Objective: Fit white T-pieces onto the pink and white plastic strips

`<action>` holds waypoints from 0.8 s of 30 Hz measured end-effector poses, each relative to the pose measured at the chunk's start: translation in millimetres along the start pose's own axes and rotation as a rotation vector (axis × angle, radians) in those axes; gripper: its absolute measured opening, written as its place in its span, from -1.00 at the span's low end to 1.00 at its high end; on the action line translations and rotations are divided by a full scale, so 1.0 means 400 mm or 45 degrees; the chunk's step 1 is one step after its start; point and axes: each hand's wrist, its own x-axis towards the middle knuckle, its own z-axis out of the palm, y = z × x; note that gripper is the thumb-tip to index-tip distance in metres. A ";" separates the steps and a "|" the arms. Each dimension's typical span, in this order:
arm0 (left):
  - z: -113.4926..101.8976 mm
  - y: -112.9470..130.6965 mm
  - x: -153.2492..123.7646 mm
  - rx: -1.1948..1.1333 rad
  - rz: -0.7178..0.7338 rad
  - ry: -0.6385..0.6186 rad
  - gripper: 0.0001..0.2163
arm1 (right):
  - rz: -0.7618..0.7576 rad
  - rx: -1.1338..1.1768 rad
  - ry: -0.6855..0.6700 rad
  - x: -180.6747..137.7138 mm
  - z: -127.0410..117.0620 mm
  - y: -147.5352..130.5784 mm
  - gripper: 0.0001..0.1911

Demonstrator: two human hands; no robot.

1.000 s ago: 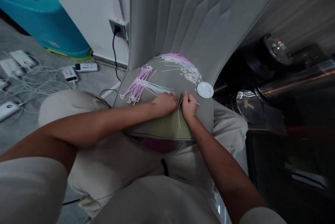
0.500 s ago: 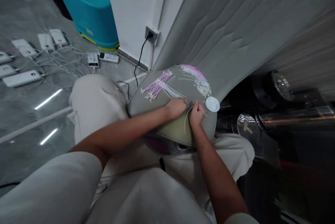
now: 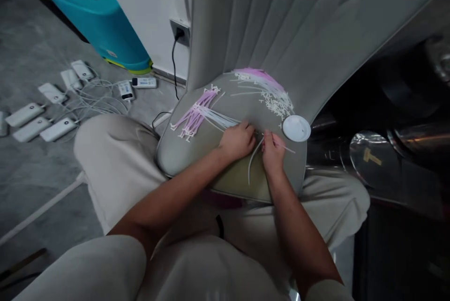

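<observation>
My right hand (image 3: 273, 151) is closed in a pinch above the front of the grey chair seat (image 3: 183, 160). It holds thin flexible strips: a white strip (image 3: 250, 165) curves down to the left, and a pink strip (image 3: 288, 149) sticks out to the right. Close by on the left, my left hand (image 3: 238, 140) has its fingers curled together, and whatever they hold is hidden. White strips (image 3: 220, 117) run toward it from a bundle of pink strips (image 3: 200, 109) with white pieces on the ends.
Loose pink strips (image 3: 258, 75) and a heap of small white Y-shaped pieces (image 3: 276, 104) lie along the backrest. A round white lid (image 3: 296, 128) sits at the seat's right edge. White power banks (image 3: 28, 114) with cables and a teal bin (image 3: 101, 19) stand on the floor.
The view has shifted and turned, showing more of the backrest. Both hands stay close together over the seat, the right one still pinching the strips, with the left hand's fingers curled.
</observation>
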 end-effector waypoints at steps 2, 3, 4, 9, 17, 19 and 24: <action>-0.002 -0.003 0.000 -0.006 0.022 -0.036 -0.66 | 0.039 0.004 -0.017 -0.005 -0.005 -0.007 -0.48; -0.003 -0.005 -0.002 -0.014 0.035 -0.050 -0.65 | 0.063 0.006 -0.021 -0.008 -0.009 -0.011 -0.48; -0.002 -0.009 -0.004 -0.035 0.042 -0.038 -0.63 | 0.088 0.009 -0.021 -0.011 -0.012 -0.014 -0.48; 0.015 -0.036 -0.014 -0.180 0.119 0.154 -0.70 | 0.110 0.066 -0.171 -0.016 -0.023 -0.028 -0.44; 0.029 -0.053 -0.015 -0.657 0.308 0.557 -0.89 | 0.038 0.058 -0.178 -0.016 -0.021 -0.043 -0.54; 0.023 -0.052 -0.014 -0.738 0.322 0.593 -0.91 | 0.036 0.039 -0.177 -0.016 -0.020 -0.047 -0.57; 0.015 -0.054 -0.012 -0.844 0.364 0.600 -0.93 | -0.021 0.031 -0.182 -0.019 -0.019 -0.051 -0.72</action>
